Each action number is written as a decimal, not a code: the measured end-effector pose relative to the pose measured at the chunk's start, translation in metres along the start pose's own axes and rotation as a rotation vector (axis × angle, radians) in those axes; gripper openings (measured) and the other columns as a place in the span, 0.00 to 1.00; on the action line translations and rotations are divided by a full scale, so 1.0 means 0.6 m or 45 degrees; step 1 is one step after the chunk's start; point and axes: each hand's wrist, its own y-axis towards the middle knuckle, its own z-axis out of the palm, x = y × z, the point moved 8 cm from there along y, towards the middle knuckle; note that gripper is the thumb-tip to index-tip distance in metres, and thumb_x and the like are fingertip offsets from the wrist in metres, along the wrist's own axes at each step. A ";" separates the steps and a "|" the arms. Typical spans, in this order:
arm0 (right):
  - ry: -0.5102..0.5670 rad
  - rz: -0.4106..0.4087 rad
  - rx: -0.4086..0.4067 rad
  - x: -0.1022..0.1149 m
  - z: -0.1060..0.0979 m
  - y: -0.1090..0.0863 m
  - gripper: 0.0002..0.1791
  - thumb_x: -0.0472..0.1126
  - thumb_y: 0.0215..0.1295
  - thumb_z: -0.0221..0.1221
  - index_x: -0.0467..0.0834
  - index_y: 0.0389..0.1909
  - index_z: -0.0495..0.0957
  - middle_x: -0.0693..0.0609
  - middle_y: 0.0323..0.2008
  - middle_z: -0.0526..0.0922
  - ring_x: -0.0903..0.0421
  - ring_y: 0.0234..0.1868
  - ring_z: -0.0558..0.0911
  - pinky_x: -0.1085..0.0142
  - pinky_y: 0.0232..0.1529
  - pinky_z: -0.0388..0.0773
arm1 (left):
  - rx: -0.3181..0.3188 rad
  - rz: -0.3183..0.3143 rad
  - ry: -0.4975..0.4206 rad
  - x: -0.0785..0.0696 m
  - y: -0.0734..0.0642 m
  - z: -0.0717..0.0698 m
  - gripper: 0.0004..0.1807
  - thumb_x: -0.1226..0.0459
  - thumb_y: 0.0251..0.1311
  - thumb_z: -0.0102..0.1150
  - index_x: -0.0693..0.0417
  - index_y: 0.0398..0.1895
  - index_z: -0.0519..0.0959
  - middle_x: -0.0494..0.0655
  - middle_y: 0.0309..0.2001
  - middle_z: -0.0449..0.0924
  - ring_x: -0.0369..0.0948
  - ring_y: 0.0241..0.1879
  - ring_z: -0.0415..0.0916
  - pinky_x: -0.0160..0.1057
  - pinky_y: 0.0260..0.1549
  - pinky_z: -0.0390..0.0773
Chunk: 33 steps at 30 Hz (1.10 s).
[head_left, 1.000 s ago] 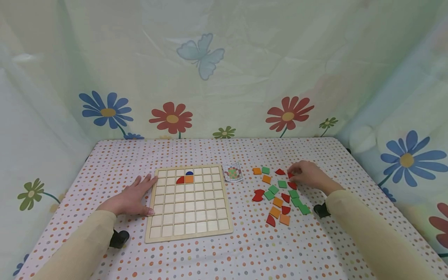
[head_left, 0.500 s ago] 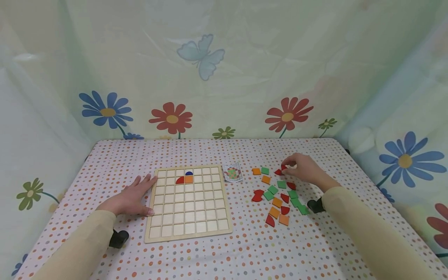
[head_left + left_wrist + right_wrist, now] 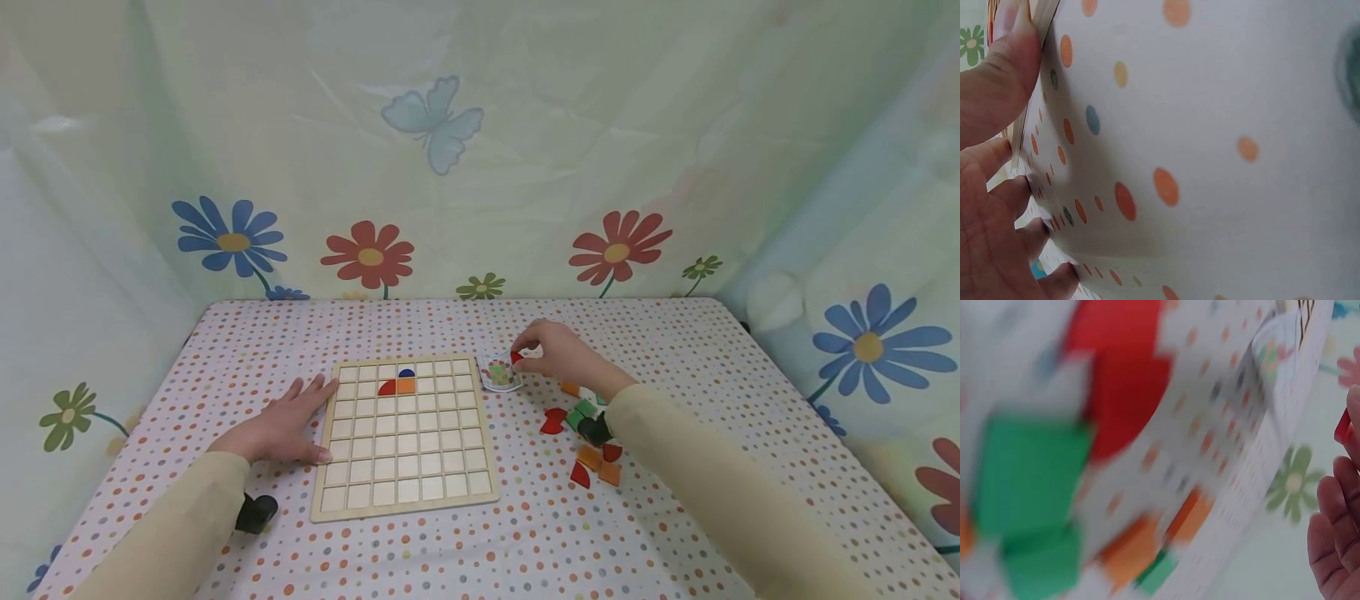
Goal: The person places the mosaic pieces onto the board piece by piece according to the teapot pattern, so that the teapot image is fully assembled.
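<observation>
A wooden grid board (image 3: pixel 405 507) lies on the table, left of the middle. My left hand (image 3: pixel 285 421) rests at its left edge, fingers spread, with the thumb (image 3: pixel 1013 69) on the frame in the left wrist view. On the board sit a red quarter-circle tile (image 3: pixel 387 387), an orange square tile (image 3: pixel 406 386) and a blue rounded tile (image 3: pixel 407 373). My right hand (image 3: pixel 558 350) pinches another red tile (image 3: pixel 517 357) between thumb and fingertips, over the right edge of a small pattern card (image 3: pixel 495 385). In the right wrist view that red tile (image 3: pixel 1342 428) shows only partly.
Loose tiles lie right of the board: red quarter-circles (image 3: pixel 553 421), green squares (image 3: pixel 582 410) and orange squares (image 3: pixel 610 473). My right forearm (image 3: pixel 697 467) hides several of them. A patterned cloth (image 3: pixel 300 554) covers the table, and a flowered curtain (image 3: pixel 480 167) hangs behind.
My right hand has picked up a red tile from the far right of the pile and carried it left to the card. The left hand has stayed in place.
</observation>
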 end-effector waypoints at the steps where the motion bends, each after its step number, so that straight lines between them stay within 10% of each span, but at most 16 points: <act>1: 0.003 -0.017 0.014 0.011 0.007 0.006 0.13 0.41 0.66 0.69 0.40 0.48 0.87 0.44 0.49 0.84 0.47 0.52 0.81 0.52 0.56 0.82 | 0.000 -0.001 0.002 0.000 0.001 0.000 0.60 0.54 0.51 0.78 0.61 0.81 0.50 0.71 0.80 0.41 0.73 0.78 0.34 0.78 0.70 0.45; 13: -0.036 -0.150 0.160 0.120 0.080 0.064 0.10 0.41 0.66 0.69 0.42 0.45 0.87 0.48 0.47 0.83 0.50 0.52 0.81 0.57 0.56 0.81 | 0.004 -0.022 -0.012 -0.003 0.004 0.000 0.60 0.55 0.51 0.78 0.61 0.82 0.50 0.70 0.81 0.40 0.71 0.79 0.33 0.77 0.71 0.44; 33: -0.174 -0.204 0.232 0.178 0.144 0.104 0.13 0.44 0.65 0.70 0.40 0.45 0.85 0.49 0.43 0.85 0.57 0.39 0.76 0.62 0.45 0.79 | -0.003 -0.012 -0.027 0.002 0.002 0.000 0.61 0.55 0.50 0.79 0.60 0.82 0.50 0.70 0.81 0.41 0.71 0.79 0.34 0.78 0.71 0.44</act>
